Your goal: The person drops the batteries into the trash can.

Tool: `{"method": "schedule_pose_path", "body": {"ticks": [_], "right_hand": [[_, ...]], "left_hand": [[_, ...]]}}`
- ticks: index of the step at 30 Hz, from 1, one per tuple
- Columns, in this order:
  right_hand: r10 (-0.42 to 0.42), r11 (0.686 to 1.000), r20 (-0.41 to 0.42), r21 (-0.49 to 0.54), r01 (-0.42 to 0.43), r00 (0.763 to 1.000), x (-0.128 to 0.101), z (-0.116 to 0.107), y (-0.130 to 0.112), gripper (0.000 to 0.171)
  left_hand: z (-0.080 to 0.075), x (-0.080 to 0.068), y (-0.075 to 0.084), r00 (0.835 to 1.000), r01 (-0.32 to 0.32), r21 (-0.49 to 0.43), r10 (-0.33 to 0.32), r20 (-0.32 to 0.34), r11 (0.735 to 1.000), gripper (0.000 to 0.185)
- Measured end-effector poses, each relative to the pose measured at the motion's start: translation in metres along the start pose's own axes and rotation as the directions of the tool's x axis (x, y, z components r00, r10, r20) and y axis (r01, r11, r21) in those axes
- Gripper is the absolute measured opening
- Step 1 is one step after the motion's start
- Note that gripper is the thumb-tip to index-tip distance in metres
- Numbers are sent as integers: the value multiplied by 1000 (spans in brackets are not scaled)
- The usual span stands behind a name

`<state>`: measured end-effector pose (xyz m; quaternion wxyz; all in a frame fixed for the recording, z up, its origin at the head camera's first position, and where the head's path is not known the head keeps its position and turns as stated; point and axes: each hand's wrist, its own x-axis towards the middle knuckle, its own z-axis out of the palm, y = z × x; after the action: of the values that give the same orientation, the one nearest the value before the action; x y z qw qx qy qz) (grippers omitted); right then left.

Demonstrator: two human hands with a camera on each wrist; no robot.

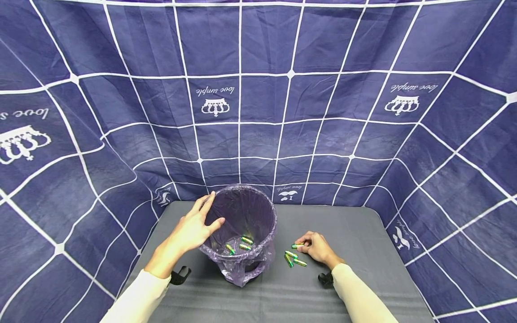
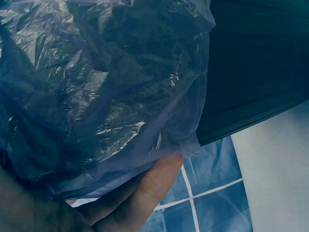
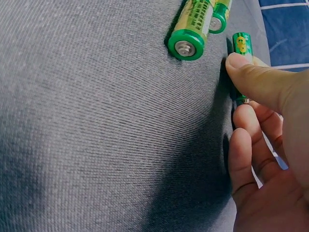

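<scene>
My right hand (image 1: 317,246) pinches a green and gold battery (image 3: 242,43) between thumb and fingers, low over the grey cloth. Beside it, three more batteries (image 1: 300,262) lie close together on the table; two of them show large in the right wrist view. To the left stands a bin (image 1: 242,220) lined with a thin purple plastic bag (image 1: 268,255). Three batteries (image 1: 245,246) lie at its bottom. At the bin's left rim is my left hand (image 1: 194,229), fingers straight and thumb over the opening. In the left wrist view its fingers (image 2: 161,181) rest against the bag's outside.
A grey cloth (image 1: 323,220) covers the table. Blue curtains (image 1: 258,103) with white grid lines rise behind it and along both sides. The bag's loose edge hangs down around the bin's outside.
</scene>
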<state>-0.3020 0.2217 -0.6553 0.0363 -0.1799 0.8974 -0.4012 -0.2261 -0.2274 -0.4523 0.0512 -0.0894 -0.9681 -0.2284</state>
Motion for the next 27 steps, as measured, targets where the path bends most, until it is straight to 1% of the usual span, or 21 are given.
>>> {"method": "schedule_pose_path", "body": {"ticks": [2, 9, 13, 18, 21, 27], "right_hand": [[0, 1000, -9, 0, 0, 1000, 0, -1, 0, 12], [42, 999, -38, -7, -42, 998, 1, -7, -3, 12], [31, 1000, -61, 9, -30, 998, 4, -14, -7, 12], [28, 1000, -83, 16, -26, 996, 9, -24, -17, 13], [8, 1000, -94, 5, -7, 996, 12, -31, -25, 12], [-76, 997, -126, -25, 73, 989, 17, -44, -44, 15]], "left_hand": [[0, 0, 0, 1000, -1, -1, 1, -2, 1000, 93], [1, 0, 0, 1000, -3, -7, 3, 3, 1000, 93], [0, 0, -1, 1000, -4, -8, 4, 2, 1000, 93], [0, 0, -1, 1000, -9, -5, 9, 0, 1000, 93], [0, 1, -1, 1000, -10, -6, 10, 0, 1000, 92], [0, 0, 0, 1000, -5, -5, 5, 6, 1000, 92]]}}
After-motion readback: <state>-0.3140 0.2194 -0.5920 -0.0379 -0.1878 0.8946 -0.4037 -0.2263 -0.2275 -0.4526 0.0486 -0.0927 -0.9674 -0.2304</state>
